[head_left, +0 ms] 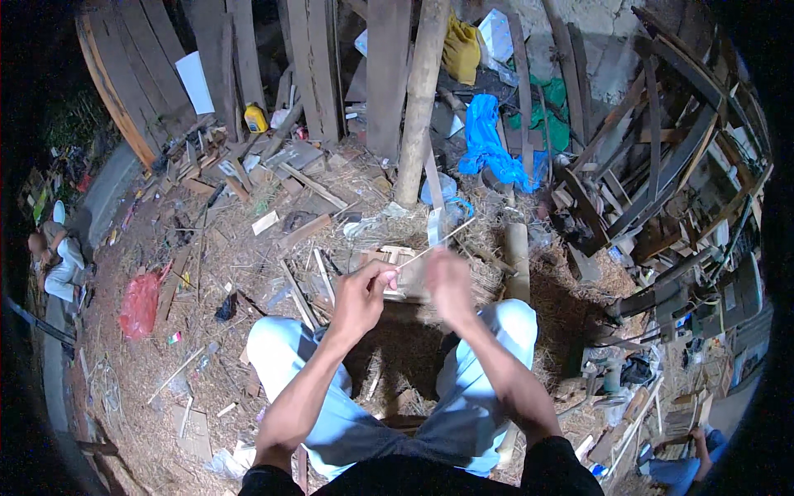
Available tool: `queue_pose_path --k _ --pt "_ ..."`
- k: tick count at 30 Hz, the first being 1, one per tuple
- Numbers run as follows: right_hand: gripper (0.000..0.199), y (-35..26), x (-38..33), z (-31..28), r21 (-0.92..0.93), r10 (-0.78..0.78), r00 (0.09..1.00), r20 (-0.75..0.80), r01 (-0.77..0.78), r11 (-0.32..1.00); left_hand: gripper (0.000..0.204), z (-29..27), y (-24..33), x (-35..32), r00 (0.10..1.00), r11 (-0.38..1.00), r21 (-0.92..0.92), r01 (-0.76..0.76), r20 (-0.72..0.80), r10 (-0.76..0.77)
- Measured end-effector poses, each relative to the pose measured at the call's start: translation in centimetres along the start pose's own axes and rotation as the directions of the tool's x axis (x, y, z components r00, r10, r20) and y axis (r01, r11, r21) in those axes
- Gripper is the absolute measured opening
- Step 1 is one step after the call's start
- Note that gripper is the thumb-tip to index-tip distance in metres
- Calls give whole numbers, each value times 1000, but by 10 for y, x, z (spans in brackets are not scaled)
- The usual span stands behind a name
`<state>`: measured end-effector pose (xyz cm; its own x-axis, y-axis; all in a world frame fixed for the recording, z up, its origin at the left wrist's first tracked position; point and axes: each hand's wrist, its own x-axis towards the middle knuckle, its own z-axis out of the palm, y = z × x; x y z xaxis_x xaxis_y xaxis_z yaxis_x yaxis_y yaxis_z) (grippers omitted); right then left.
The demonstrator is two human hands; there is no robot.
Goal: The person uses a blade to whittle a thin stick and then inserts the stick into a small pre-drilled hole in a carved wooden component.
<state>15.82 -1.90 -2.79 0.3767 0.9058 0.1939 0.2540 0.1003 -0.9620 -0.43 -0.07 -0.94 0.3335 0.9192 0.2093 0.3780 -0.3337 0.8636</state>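
Note:
My left hand (364, 291) pinches a thin wooden stick (451, 235), which slants up to the right in front of my knees. My right hand (451, 285) is closed and smeared by motion. A knife (435, 226) with a pale flat blade points away from that fist, its blade crossing the stick. The handle is hidden inside my fingers. Beneath both hands, between my knees, lies a small wooden frame or block (397, 285), partly covered by the hands.
Shavings and wood scraps cover the ground. A wooden post (420, 107) rises ahead, with blue plastic (488, 145) to its right. Broken timber (662, 190) piles up at the right. A red bag (142, 303) lies left. Other people sit at far left (62, 260) and lower right (686, 463).

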Motion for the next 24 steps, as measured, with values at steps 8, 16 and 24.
queue_pose_path --k 8,16,24 --pt "32 6 -21 16 -203 -33 974 222 79 976 13 3 -9 4 1000 999 41 -29 -2 29" --pt "46 -7 -22 20 -123 -19 986 165 40 992 10 4 -10 2 997 997 37 -64 -32 65" --pt "37 -24 -25 21 -180 93 957 274 -44 983 9 7 -19 3 992 993 -18 -119 -38 119"
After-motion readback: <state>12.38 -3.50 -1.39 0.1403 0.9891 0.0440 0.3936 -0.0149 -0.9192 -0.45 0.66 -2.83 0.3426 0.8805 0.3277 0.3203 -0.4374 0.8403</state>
